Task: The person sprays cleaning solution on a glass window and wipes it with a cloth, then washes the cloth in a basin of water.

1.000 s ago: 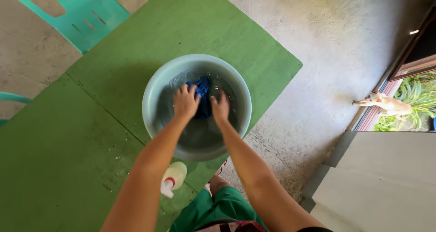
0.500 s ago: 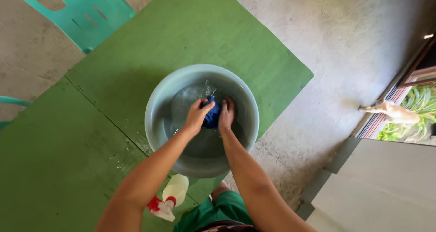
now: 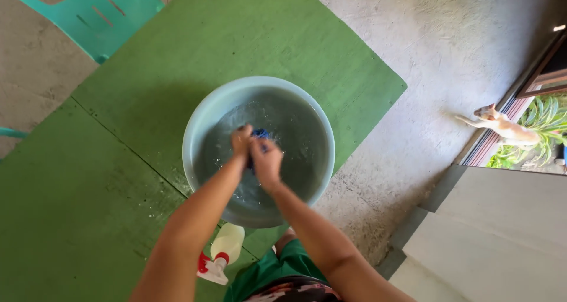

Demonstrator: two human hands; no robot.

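A view straight down onto a green desk (image 3: 118, 207) that fills the left and middle of the frame. In the upper left corner, part of a teal plastic chair (image 3: 94, 12) stands on the concrete floor (image 3: 460, 36). Low and left of centre, a white spray bottle (image 3: 221, 252) with a red trigger lies on the desk, just below the basin.

At centre sits a round pale grey basin (image 3: 198, 122) holding water whose surface is broken with ripples. Over it, two bare forearms come up from the bottom edge. The left hand (image 3: 241, 140) and the right hand (image 3: 267, 160) are pressed close together, fingers curled tight around a small dark blue cloth (image 3: 260, 134), of which only a sliver shows between them. The cloth is bunched in the grip at about the water's surface; whether it is lifted quite clear is hard to tell.

Judging from this, the cloth is already soaked and is mid-wash or mid-wring; it has not left the basin.

At the right edge, a pale ginger cat (image 3: 502, 124) stands by a doorway beside green plants (image 3: 540, 124).
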